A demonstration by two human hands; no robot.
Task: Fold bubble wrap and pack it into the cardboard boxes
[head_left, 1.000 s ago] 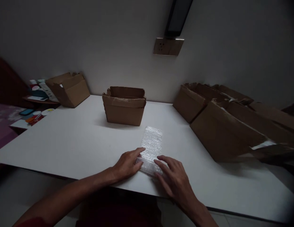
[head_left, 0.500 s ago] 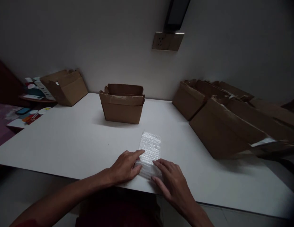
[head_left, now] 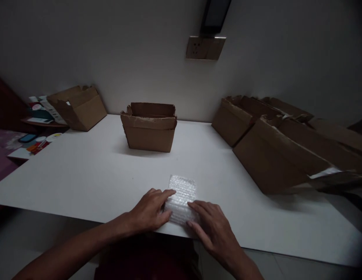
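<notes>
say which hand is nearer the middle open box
Left. The left hand lies straight in front of the open box; the right hand sits farther off to the right.

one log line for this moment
left hand: pressing bubble wrap | right hand: pressing bubble wrap | table: open box behind wrap

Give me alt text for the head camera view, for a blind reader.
The left hand and right hand rest on a bubble wrap sheet at the near edge of a white table. An open cardboard box stands beyond it; more boxes lie at right.
</notes>
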